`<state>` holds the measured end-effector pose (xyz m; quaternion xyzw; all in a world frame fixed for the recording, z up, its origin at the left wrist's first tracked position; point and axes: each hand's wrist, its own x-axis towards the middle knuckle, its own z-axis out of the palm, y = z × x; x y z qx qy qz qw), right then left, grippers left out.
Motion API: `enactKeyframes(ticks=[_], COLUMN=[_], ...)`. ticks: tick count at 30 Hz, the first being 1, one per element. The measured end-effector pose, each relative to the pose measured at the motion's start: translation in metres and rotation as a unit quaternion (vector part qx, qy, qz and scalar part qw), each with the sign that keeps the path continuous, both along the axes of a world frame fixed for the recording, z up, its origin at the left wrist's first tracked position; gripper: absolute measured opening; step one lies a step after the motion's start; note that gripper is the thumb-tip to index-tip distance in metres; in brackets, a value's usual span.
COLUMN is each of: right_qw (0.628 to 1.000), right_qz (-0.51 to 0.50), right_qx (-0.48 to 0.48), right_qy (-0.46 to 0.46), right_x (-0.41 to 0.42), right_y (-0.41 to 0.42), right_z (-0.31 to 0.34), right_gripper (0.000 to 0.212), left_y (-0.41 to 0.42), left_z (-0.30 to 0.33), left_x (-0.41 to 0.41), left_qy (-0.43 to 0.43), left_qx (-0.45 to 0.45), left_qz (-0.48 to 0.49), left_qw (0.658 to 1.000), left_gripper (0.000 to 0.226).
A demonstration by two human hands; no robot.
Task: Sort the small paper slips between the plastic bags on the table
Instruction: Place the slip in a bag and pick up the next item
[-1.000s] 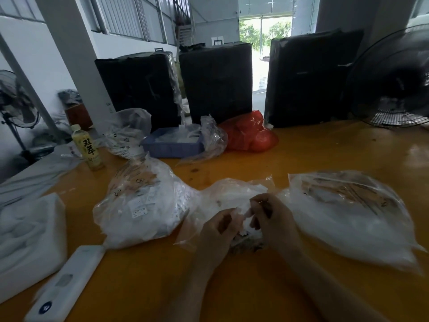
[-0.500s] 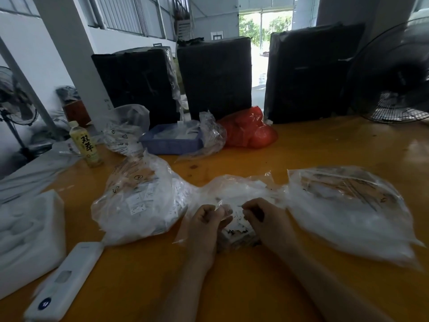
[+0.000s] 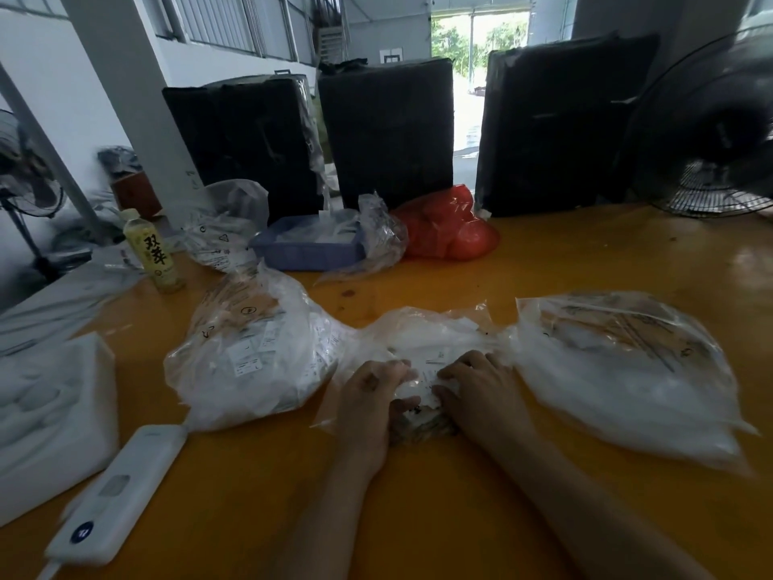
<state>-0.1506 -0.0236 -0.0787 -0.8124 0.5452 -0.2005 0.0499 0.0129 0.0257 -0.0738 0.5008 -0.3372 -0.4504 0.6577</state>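
Note:
Three clear plastic bags lie in a row on the orange table (image 3: 418,517): a full left bag (image 3: 251,357), a flatter middle bag (image 3: 435,328) and a wide right bag (image 3: 627,370), all holding white paper slips. A pile of paper slips (image 3: 424,372) sits at the middle bag's near, open end. My left hand (image 3: 372,399) and my right hand (image 3: 481,391) are both down on this pile, fingers curled into it from either side, thumbs facing each other. What lies under the palms is hidden.
At the left edge are a white foam tray (image 3: 50,408), a white power bank (image 3: 117,491) and a drink bottle (image 3: 152,253). Behind stand another clear bag (image 3: 226,228), a blue tray (image 3: 301,253), a red bag (image 3: 451,232), black wrapped boxes (image 3: 385,131) and a fan (image 3: 711,131).
Both hands, which pinched a slip raised above the middle bag, have dropped and spread onto the pile of slips. The bags have stayed in place.

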Motion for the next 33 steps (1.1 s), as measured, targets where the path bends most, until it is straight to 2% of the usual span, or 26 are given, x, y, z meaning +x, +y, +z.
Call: enactKeyframes(ticks=[3,8,11,13,15,17,21,24,26,29,33], right_qw=[0.999,0.995,0.996,0.99,0.967,0.927,0.864,0.837,0.823,0.831,0.831], right_qz=[0.001,0.003,0.01,0.002,-0.019,-0.041,-0.038,-0.022,-0.024,-0.017,-0.016], right_qx=[0.016,0.036,0.035,0.013,-0.002,0.013,0.08,0.123,0.135,0.129,0.131], right_qy=[-0.04,-0.092,-0.082,-0.138,-0.255,-0.373,-0.495,-0.532,-0.551,-0.541,-0.541], right_x=[-0.002,-0.004,-0.004,-0.003,-0.003,-0.004,-0.008,-0.012,-0.013,-0.014,-0.014], right_y=[0.0,0.001,0.0,0.001,0.002,0.003,0.003,0.003,0.004,0.006,0.007], right_z=[0.0,0.0,-0.001,0.001,0.005,0.01,0.015,0.017,0.018,0.018,0.018], right_gripper=[0.034,0.023,0.01,0.002,0.007,0.01,0.013,0.019,0.014,0.006,0.008], left_y=[0.0,0.003,0.005,0.005,0.004,0.003,0.002,0.003,0.003,0.004,0.003], left_z=[-0.001,-0.002,-0.002,-0.004,-0.006,-0.007,-0.006,-0.005,-0.007,-0.007,-0.007], left_x=[0.0,0.001,0.0,0.0,-0.001,-0.002,-0.001,-0.002,-0.003,-0.004,-0.002], left_qy=[0.024,-0.008,-0.027,-0.043,-0.048,-0.03,-0.016,0.002,-0.017,-0.046,-0.009], left_qx=[-0.013,-0.01,-0.015,-0.015,-0.009,-0.006,-0.013,-0.009,-0.012,-0.014,-0.012], left_qz=[-0.026,-0.041,-0.04,-0.038,-0.034,-0.031,-0.035,-0.036,-0.033,-0.028,-0.031], left_qw=[0.999,0.999,0.999,0.998,0.998,0.999,0.999,0.999,0.999,0.998,0.999], left_gripper=[0.017,0.01,0.017,0.014,0.013,0.012,0.013,0.02,0.021,0.016,0.019])
